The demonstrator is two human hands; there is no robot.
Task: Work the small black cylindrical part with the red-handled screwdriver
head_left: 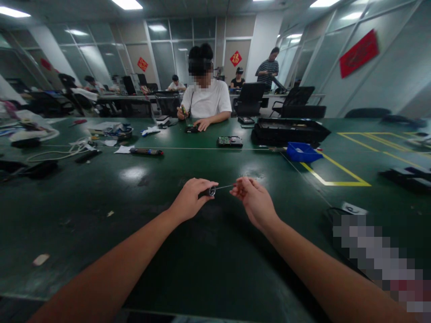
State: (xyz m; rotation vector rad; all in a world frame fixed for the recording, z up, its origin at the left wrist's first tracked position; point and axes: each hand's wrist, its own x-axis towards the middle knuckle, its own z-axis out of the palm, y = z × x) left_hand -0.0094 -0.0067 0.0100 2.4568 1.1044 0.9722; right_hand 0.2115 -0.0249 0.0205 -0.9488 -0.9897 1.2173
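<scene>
My left hand [189,201] is closed round a small dark round piece with a shiny metal ring-shaped end [212,191], held between thumb and fingers above the green table. From that end a thin, light-coloured rod or wire [224,187] runs across to my right hand [255,201]. The fingers of the right hand are pinched together at the rod's other end. Whether the rod is joined to the round piece or only touches it, I cannot tell. Both forearms reach in from the near edge.
Across the green table [141,251] a person in a white shirt [210,101] works with a screwdriver. Between us lie a hard drive [230,141], a blue tray [303,152], a black case [289,132] and a dark pen-like tool [146,151]. Cables [63,152] lie at left.
</scene>
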